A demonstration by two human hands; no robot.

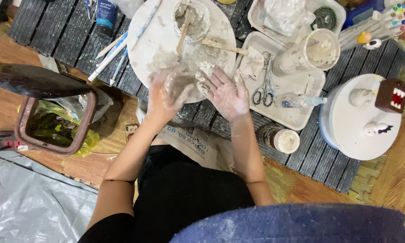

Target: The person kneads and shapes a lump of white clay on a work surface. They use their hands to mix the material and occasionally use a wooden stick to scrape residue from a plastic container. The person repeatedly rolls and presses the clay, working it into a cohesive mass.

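Both hands work wet clay (pixel 201 74) at near edge of round white board (pixel 145 40): left hand (pixel 166 92) blurred, grip can't tell; right hand (pixel 229 95) open, palm up, touching clay. Risk, imo: slick clay slips off edge.

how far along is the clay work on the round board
Done: three small figures stand on the white stand. In hand: left hand and right hand, both clay-smeared, work a grey clay lump on the round board. Left: the lump is shapeless.
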